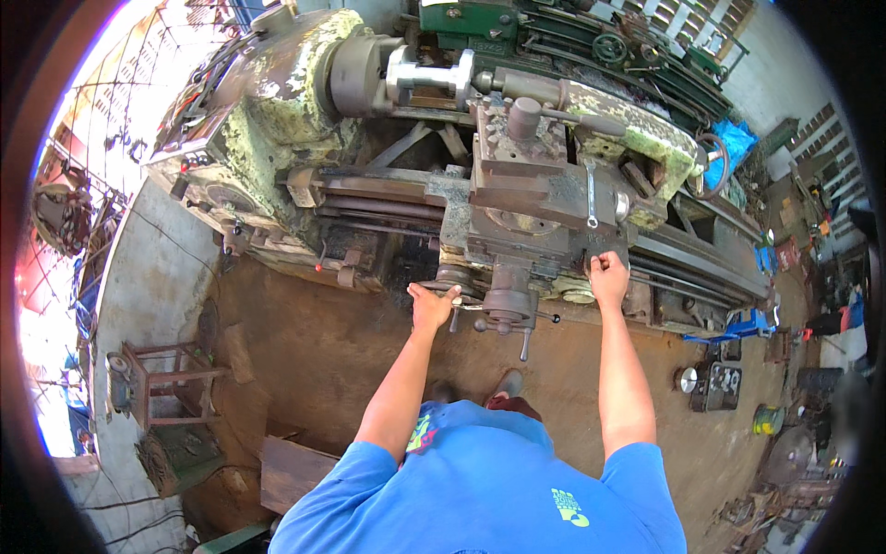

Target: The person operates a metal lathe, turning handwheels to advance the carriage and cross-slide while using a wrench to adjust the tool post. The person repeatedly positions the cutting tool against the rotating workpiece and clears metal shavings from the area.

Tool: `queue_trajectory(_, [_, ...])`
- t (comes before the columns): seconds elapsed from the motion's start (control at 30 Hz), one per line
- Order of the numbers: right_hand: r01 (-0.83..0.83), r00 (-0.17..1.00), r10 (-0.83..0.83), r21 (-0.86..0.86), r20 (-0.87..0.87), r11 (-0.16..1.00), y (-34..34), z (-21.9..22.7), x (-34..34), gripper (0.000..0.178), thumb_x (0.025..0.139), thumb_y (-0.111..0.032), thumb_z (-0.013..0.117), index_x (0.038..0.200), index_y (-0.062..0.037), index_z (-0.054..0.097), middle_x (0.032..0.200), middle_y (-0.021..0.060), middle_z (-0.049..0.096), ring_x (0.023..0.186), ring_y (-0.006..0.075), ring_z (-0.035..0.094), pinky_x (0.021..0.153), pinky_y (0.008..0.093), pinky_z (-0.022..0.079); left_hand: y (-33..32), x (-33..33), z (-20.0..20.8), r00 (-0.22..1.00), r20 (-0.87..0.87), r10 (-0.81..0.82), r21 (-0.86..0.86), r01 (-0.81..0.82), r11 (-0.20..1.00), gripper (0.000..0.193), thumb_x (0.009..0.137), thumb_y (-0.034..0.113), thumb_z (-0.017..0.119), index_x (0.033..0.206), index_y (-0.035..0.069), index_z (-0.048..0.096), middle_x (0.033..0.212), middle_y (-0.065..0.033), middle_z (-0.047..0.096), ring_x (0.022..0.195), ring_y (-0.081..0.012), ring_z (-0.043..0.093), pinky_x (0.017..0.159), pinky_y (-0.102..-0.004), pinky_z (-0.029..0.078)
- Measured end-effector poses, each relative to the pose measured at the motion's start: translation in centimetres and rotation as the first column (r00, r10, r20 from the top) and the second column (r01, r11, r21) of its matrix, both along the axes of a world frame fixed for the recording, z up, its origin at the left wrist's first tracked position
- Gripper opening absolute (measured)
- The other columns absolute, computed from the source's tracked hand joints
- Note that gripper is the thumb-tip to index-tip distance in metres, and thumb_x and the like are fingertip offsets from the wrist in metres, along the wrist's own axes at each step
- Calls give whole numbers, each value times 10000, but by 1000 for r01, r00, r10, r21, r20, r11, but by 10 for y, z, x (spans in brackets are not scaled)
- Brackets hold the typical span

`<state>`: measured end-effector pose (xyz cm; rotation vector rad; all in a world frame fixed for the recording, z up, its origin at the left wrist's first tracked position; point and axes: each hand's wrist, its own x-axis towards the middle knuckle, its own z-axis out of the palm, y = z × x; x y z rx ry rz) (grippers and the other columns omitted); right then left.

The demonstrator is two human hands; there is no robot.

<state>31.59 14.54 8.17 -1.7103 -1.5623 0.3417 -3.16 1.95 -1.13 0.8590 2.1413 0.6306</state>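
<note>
A large worn lathe stretches across the view, its green paint flaking. My left hand (430,307) is closed at the rim of the carriage handwheel (453,277), thumb toward the wheel; its other fingers are partly hidden. Beside it are the cross-slide handles (508,316). My right hand (609,279) is closed against the front edge of the carriage (604,242); what its fingers grip is too small to make out. A combination wrench (592,196) lies just above that hand. Between the chuck (358,76) and the tailstock (526,86) sits a shiny spool-shaped metal workpiece (431,76).
A second green lathe (572,42) stands behind. At the left are a small metal stand (171,383) and a wooden board (291,473). To the right lie a black tray of parts (716,386), a blue stand (746,326) and a yellow-green reel (767,420).
</note>
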Motion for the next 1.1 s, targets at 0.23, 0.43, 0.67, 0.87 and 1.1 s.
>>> queue_trajectory(0.23, [-19,999,19,-5,45,1000,-3,4,0,165,823,-176,697,812,-27,629,639,135,638,595,282,645,582,385,490,-35,-27,-54,999,-7,-50,130,50,990,999,783,532,719,1448,-72,281,1345,-301,515,1230,-389,541,1009,-409,443])
queue_trajectory(0.43, [-49,999,50,-27,20,998,-1,6,2,166,822,-179,700,843,-29,631,696,154,666,658,324,669,625,407,514,-188,-48,-164,980,197,-18,-360,90,929,551,826,464,686,1161,26,677,1111,-258,669,1070,-342,654,889,-414,507])
queue_trajectory(0.67, [-106,992,107,23,-63,994,-4,4,7,150,828,-195,691,854,-53,649,740,151,678,698,328,668,646,418,518,-331,-32,-187,966,238,101,-657,84,749,435,878,340,666,1112,-26,670,956,-196,679,802,-309,658,717,-460,532])
queue_trajectory(0.87, [-81,996,79,-60,-39,995,-7,8,12,182,811,-224,641,854,-47,640,824,212,655,804,424,637,716,498,510,-263,20,-165,868,397,297,-467,-88,880,368,907,239,642,1140,-45,644,1045,-192,670,849,-316,657,752,-449,539])
queue_trajectory(1.1, [-132,991,128,-100,-44,986,-15,20,19,193,835,-203,647,903,-27,605,875,199,670,832,405,649,729,494,515,-201,45,-162,865,485,125,-251,1,968,198,897,127,651,1025,-25,645,832,-124,633,727,-236,621,628,-369,529])
